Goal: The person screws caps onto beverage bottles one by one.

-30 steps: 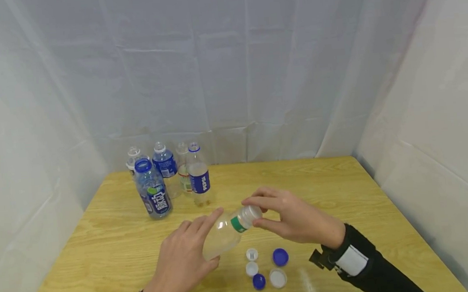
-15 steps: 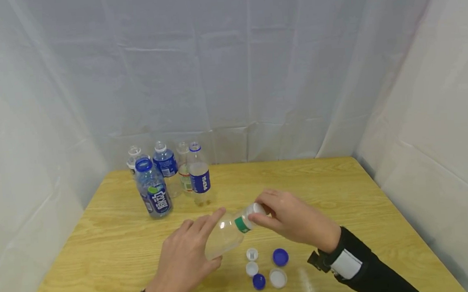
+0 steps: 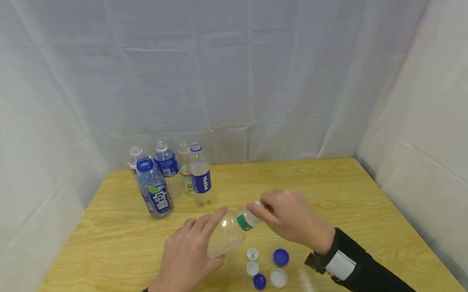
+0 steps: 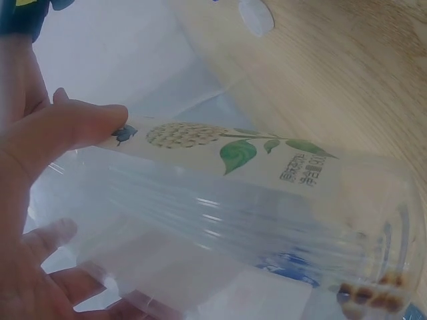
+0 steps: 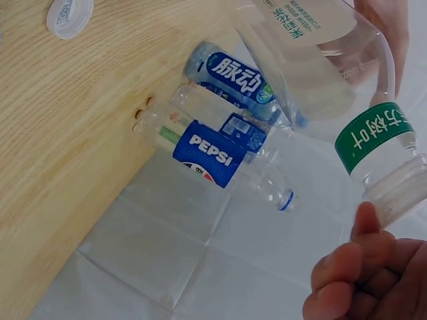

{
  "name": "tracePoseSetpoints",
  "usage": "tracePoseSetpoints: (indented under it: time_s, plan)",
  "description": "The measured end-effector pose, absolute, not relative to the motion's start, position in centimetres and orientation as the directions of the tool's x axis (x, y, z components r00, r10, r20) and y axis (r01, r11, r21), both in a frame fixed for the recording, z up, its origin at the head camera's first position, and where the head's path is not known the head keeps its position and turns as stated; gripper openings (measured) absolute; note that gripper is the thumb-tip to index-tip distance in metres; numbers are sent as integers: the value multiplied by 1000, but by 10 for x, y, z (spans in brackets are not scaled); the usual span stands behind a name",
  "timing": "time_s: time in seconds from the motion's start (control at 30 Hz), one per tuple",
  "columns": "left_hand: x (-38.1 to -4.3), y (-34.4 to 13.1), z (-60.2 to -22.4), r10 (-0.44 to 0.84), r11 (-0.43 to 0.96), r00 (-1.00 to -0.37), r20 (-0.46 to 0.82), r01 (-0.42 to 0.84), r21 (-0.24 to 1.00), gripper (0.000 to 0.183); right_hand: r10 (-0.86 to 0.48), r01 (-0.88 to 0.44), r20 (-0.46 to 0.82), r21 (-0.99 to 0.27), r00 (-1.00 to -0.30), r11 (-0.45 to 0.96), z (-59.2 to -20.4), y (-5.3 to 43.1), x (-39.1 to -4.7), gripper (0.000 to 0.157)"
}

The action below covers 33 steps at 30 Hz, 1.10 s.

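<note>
A clear plastic bottle (image 3: 225, 235) with a green neck band is held tilted above the table, its neck toward the right. My left hand (image 3: 188, 255) grips its body, thumb on one side and fingers on the other. In the left wrist view, the bottle's label (image 4: 233, 150) bears a flower and green leaves. My right hand (image 3: 293, 216) pinches the whitish ribbed cap (image 5: 400, 193) at the bottle's mouth between thumb and curled fingers. The fingers hide most of that cap in the head view.
Several uncapped bottles stand at the back left, including a Pepsi bottle (image 3: 200, 180) and a wide blue bottle (image 3: 155, 192). Loose caps lie near the front: a large blue cap (image 3: 280, 257), a small blue cap (image 3: 259, 281), and several white ones, including a wide cap (image 3: 278, 278).
My right hand has turned at the wrist, its fingers curling farther over the cap. The bottle and left hand have shifted slightly right. The standing bottles and loose caps stay in place.
</note>
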<state>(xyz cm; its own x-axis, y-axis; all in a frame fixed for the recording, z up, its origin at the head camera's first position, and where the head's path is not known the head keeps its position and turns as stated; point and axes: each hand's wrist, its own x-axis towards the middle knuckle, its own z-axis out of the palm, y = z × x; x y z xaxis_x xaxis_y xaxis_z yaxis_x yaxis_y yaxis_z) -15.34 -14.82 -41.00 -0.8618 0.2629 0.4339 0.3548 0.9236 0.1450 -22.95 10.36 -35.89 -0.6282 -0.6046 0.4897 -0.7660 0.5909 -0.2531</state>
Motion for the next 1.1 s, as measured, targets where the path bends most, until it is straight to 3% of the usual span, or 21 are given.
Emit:
tracePoseSetpoints:
  time_s: [0.1,0.2,0.33,0.6,0.87,1.1]
  plan:
    - [-155,-150,-409,255,923,-868,427,350,158,109,-640,-788,466,-275,-611,551,-355,108,-230,31]
    - [-156,-151,-408,256,920,-864,434,356,165,110,-708,-840,452,-287,-542,460,-352,117,-231,52]
    - [-156,-153,-408,261,919,-859,440,361,161,111,-764,-883,447,-294,-465,366,-350,122,-233,53]
    - [-156,-151,-408,274,913,-850,449,377,156,111,-760,-865,417,-305,-498,399,-347,122,-230,37]
    - [-156,-149,-408,274,911,-834,479,385,149,112,-768,-876,423,-274,-481,398,-345,119,-228,32]
    - [-157,-146,-411,294,905,-795,531,410,114,112,-736,-853,435,-316,-519,416,-342,120,-225,25]
